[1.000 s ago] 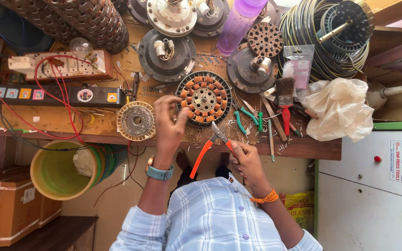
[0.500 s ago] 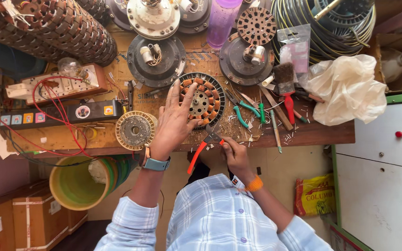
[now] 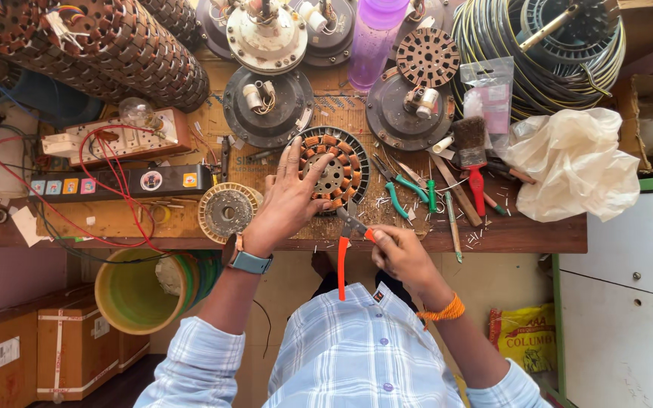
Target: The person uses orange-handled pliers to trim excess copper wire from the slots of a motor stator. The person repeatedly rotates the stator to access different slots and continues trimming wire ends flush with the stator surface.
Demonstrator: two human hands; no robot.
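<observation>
A round fan stator with copper-coloured coils (image 3: 341, 162) lies flat near the front edge of the wooden workbench (image 3: 538, 234). My left hand (image 3: 289, 198) rests on its left side with the fingers spread. My right hand (image 3: 400, 255) grips orange-handled pliers (image 3: 347, 245) at the bench's front edge; the jaws point at the stator's lower rim. One orange handle hangs down below the bench. A watch sits on my left wrist and an orange thread on my right.
A yellow-rimmed stator (image 3: 226, 211), a black power strip (image 3: 115, 183), green-handled pliers (image 3: 398, 189), a red-handled brush (image 3: 471, 162), fan motor housings (image 3: 267, 106), a purple bottle (image 3: 372, 41), a wire coil (image 3: 538, 53) and a crumpled plastic bag (image 3: 572, 162) crowd the bench. A green bucket (image 3: 141, 291) stands below.
My left hand has lowered from above the stator onto its left side, fingers spread. The pliers in my right hand stay at its lower edge. The view has tilted.
</observation>
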